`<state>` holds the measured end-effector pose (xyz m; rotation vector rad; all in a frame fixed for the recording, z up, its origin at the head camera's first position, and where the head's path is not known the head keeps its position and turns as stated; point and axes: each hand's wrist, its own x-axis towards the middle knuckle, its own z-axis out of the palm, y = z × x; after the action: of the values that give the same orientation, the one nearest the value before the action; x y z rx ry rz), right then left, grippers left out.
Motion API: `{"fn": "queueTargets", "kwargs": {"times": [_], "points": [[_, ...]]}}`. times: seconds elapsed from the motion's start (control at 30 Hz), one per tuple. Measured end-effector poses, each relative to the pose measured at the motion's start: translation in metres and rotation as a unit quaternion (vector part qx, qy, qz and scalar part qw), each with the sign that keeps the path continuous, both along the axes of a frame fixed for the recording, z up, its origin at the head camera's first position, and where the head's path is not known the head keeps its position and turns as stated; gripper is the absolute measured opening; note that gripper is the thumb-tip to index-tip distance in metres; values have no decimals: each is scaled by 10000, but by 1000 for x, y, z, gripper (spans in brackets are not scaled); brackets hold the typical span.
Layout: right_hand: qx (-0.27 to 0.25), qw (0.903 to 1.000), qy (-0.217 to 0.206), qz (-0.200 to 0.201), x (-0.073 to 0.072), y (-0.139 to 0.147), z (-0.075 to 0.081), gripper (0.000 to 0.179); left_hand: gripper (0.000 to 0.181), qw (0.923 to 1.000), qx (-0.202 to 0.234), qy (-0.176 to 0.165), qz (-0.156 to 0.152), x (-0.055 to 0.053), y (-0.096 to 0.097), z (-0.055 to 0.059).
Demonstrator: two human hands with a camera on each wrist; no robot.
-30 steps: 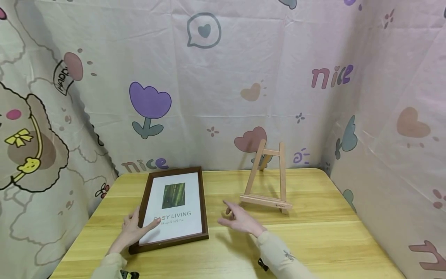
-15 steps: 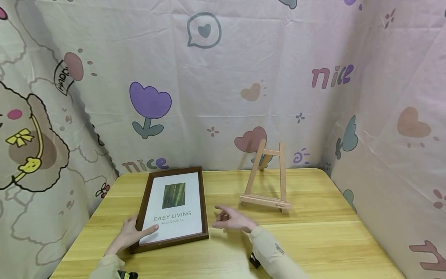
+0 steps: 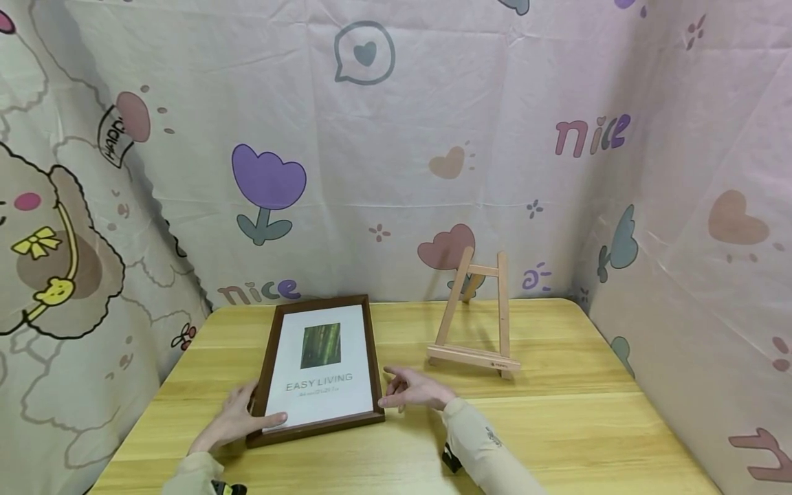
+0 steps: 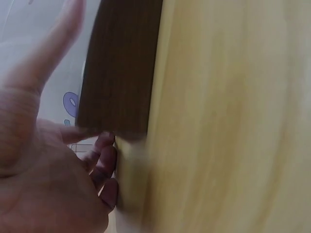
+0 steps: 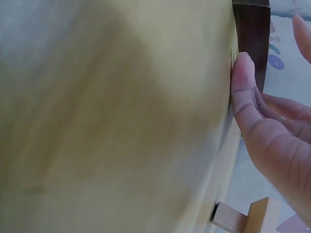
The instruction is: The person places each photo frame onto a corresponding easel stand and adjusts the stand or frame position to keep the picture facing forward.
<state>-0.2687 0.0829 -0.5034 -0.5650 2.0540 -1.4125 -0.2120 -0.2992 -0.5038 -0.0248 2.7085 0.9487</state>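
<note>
A dark brown picture frame [image 3: 322, 427] lies on the wooden table, its white sheet reading "EASY LIVING" under a small green picture. At its lower left corner is my left hand [image 3: 232, 421], the thumb reaching over the front and the other fingers against the outer side. The left wrist view shows those fingers touching the brown frame side [image 4: 119, 68], with the thumb raised apart. My right hand [image 3: 417, 390] is at the opposite side near the lower right corner, its fingers pointing left. One fingertip meets the frame side [image 5: 252, 39] in the right wrist view.
A small wooden tabletop easel [image 3: 473, 357] stands behind and right of my right hand, its ledge facing front. Part of its foot [image 5: 231, 218] shows low in the right wrist view. Patterned white cloth [image 3: 371, 172] hangs behind the table [image 3: 557, 426] and along both sides.
The picture frame has slid a little to the right, with my left hand following at its side. My right hand has come left to the frame's right edge. The easel stays put.
</note>
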Motion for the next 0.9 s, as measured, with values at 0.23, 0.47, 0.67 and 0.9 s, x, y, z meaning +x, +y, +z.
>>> {"fn": "queueTargets", "kwargs": {"times": [0.23,0.47,0.67,0.9], "points": [[177,9996,231,-53,-1,0,-3,95,125,9990,248,-161,-334,3,4,0],[461,9974,557,4,0,-1,-4,95,126,9971,517,-293,-480,4,-1,0],[575,9962,647,-64,0,-3,-5,98,123,9958,666,-453,-438,5,-3,1],[607,9957,695,21,2,-2,-3,101,122,9961,659,-451,-367,7,-4,-3]]}}
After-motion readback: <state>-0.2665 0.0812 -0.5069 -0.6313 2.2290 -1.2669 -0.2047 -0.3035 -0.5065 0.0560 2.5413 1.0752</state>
